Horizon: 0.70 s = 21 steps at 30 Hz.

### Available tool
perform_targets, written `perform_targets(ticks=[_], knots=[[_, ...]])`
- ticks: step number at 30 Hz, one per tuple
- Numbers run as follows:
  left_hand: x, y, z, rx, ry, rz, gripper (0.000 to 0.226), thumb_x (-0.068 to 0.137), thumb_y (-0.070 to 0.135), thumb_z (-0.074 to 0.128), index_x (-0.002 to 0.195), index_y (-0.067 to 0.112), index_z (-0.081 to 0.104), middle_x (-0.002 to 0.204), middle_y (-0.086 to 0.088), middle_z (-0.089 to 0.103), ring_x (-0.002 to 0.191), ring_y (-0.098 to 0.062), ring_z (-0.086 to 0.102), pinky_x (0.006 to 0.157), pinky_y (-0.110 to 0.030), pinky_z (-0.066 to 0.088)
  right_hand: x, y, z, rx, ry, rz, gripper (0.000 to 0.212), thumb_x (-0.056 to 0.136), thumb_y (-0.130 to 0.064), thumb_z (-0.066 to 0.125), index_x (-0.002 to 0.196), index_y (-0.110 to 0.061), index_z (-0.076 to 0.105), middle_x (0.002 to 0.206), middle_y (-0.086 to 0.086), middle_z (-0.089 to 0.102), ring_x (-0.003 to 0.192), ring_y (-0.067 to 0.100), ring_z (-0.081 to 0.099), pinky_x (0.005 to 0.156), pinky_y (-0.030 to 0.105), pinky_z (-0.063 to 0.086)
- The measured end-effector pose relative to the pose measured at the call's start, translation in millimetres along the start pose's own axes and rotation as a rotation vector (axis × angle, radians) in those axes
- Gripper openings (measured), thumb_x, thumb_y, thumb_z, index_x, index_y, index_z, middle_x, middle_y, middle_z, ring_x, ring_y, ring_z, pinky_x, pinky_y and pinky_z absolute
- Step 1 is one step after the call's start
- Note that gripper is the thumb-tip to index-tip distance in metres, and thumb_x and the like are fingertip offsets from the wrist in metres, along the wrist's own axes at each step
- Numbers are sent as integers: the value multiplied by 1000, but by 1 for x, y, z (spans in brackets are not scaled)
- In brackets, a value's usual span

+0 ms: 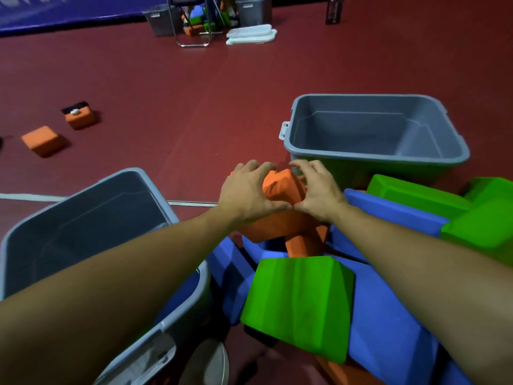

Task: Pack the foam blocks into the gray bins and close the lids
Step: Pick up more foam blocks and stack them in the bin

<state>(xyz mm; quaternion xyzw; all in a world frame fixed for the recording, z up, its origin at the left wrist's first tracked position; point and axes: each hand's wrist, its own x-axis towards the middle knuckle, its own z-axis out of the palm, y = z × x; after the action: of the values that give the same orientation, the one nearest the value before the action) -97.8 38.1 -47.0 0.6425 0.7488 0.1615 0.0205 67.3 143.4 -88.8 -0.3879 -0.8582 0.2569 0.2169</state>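
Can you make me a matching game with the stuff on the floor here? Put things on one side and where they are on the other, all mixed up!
Things:
1. orange block
2. green block
3. far gray bin
4. white lids

Places:
A. stacked on the floor far away, near the chair legs
B. between the two hands
C. empty, behind the pile of blocks
D. on top of a blue block, closest to the camera

Pairs: 1-B, 2-D, 3-C, 4-A

Folding chair [194, 20], perhaps a dark bottle [334, 9]
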Motion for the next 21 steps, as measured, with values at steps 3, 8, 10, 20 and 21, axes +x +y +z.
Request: perform_targets(ticks=[3, 8, 10, 20, 21], knots=[[-4, -4, -7, -28, -9, 33, 93, 56, 72, 70, 137, 33, 44, 128, 1, 53, 116, -24, 47, 94, -47, 47, -4, -15, 0, 87, 1, -69, 86, 51, -24, 89, 124, -35, 45, 111, -5, 56, 100, 16, 58, 85, 38, 55], [-12, -9, -13, -115, -131, 13, 100, 57, 46, 87, 142, 28, 39, 135, -3, 52, 122, -25, 49, 98, -43, 46, -14, -32, -3, 180, -33, -128, 69, 54, -14, 84, 109, -33, 47, 102, -6, 62, 96, 10, 62, 85, 33, 55], [-14, -9, -11, -133, -176, -40, 99, 59, 38, 89, 143, 26, 39, 134, -5, 52, 121, -25, 50, 98, -39, 46, -18, -33, 1, 168, -53, -130, 66, 55, -11, 82, 106, -34, 47, 102, -6, 64, 97, 10, 64, 86, 33, 55], [-21, -17, -14, -100, -200, -135, 88, 64, 40, 80, 143, 23, 44, 130, -7, 42, 118, -29, 47, 98, -43, 47, -20, -6, 0, -38, -117, -24, 79, 58, -29, 81, 128, -39, 47, 128, -5, 54, 112, 22, 54, 93, 40, 50], [-21, -16, -14, -69, -193, -111, 89, 63, 43, 79, 142, 23, 44, 127, -7, 42, 117, -30, 46, 98, -44, 46, -21, -6, 0, -18, -100, -33, 77, 58, -28, 81, 127, -39, 48, 127, -6, 55, 111, 21, 54, 93, 39, 49]])
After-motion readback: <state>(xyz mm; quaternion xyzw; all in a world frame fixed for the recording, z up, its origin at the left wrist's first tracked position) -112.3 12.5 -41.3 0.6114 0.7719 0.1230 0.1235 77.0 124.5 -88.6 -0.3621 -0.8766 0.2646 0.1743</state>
